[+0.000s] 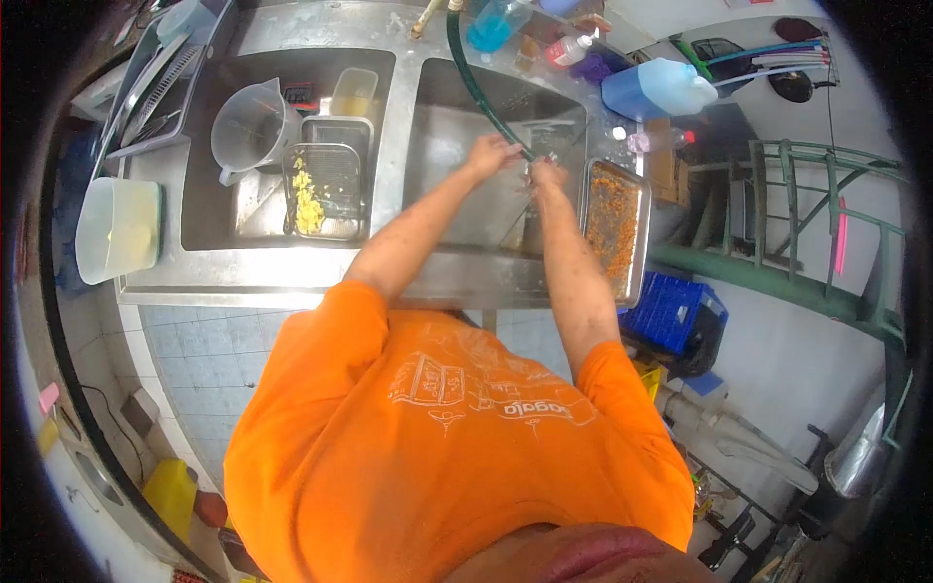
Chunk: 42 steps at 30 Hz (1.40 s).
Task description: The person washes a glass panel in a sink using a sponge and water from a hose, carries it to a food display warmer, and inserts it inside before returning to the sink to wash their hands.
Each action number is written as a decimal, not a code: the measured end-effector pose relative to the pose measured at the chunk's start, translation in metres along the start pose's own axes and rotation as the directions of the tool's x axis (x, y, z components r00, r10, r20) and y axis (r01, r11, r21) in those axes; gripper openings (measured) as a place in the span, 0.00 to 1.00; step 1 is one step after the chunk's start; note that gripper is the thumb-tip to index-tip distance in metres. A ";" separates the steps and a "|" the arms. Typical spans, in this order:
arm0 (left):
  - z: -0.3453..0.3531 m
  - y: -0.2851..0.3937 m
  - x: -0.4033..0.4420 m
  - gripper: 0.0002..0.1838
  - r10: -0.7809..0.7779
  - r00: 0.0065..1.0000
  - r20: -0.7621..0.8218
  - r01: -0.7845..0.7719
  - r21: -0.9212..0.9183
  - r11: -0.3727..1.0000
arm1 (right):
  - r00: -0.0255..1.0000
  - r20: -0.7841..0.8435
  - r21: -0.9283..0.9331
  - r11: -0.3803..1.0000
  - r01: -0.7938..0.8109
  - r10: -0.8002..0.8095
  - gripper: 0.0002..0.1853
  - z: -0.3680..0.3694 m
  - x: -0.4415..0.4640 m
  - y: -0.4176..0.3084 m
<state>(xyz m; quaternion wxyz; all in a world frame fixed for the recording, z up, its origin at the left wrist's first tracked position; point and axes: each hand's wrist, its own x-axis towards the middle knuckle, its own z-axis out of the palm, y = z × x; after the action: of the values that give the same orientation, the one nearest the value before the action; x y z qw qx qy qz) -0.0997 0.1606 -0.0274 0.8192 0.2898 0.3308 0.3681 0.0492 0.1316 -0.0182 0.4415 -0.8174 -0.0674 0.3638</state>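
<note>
Over the right basin of a steel double sink [389,146], my right hand [547,175] is at the lower end of a green hose [476,92], its fingers wrapped round something too small to make out. Close beside it on the left is my left hand [494,155], fingers partly spread near the hose. Water seems to splash around both hands. Just right of my right hand lies a metal tray [637,233] with orange bits on it.
The left basin holds a clear jug [255,131], a rectangular container [355,94] and a tray with yellow bits [309,199]. A white tub [119,230] stands at the left edge. A blue jug [661,89] and bottles stand at the back right.
</note>
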 end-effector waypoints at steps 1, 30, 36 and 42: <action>0.005 0.005 0.003 0.15 0.004 1.000 0.000 -0.004 -0.023 1.000 | 1.000 -0.014 -0.015 1.000 -0.007 0.006 0.13 -0.001 0.006 0.003; -0.039 -0.025 0.150 0.13 -0.126 0.889 -0.439 0.253 0.245 0.936 | 0.429 0.898 -0.412 -0.542 0.733 -0.102 0.18 -0.068 -0.006 -0.086; 0.000 0.052 0.078 0.26 -0.288 0.952 -0.104 0.300 0.127 0.946 | -0.353 0.924 0.151 -0.708 0.689 -0.147 0.13 -0.065 0.026 -0.082; 0.041 0.079 0.074 0.26 -0.316 0.946 -0.079 0.312 -0.054 0.948 | -0.462 0.881 0.341 -0.540 0.770 -0.102 0.17 -0.045 0.056 -0.081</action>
<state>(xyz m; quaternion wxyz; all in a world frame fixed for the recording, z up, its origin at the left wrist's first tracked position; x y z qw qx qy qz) -0.0631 0.2541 0.0301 0.8580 0.2004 0.4002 0.2518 0.1364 0.1737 0.0300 0.0240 -0.2331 -0.9707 0.0526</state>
